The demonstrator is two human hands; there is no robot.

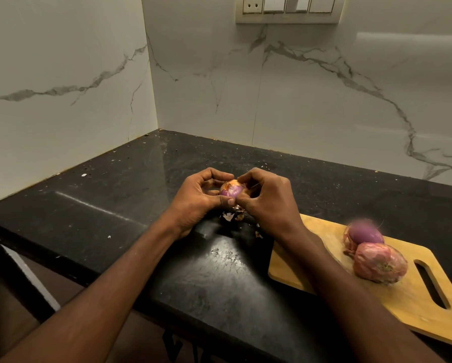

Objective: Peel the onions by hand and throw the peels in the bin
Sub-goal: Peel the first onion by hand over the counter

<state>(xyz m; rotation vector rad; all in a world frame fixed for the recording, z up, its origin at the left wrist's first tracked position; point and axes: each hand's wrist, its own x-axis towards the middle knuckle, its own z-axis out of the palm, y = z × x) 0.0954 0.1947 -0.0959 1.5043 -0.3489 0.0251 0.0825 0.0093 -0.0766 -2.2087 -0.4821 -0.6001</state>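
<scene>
Onion [231,190] between both hands

onions [371,247] purple-pink | counter [130,195] speckled black | wall [324,95] grey-veined white

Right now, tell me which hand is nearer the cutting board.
Right. The right hand is at the held onion, close to the cutting board's near-left corner; the left hand is on the onion's far side, farther away.

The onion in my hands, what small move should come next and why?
Probably pull the loose papery skin off the top of the onion with the right hand while the left hand steadies it: purple flesh shows below, dry skin remains above.
</scene>
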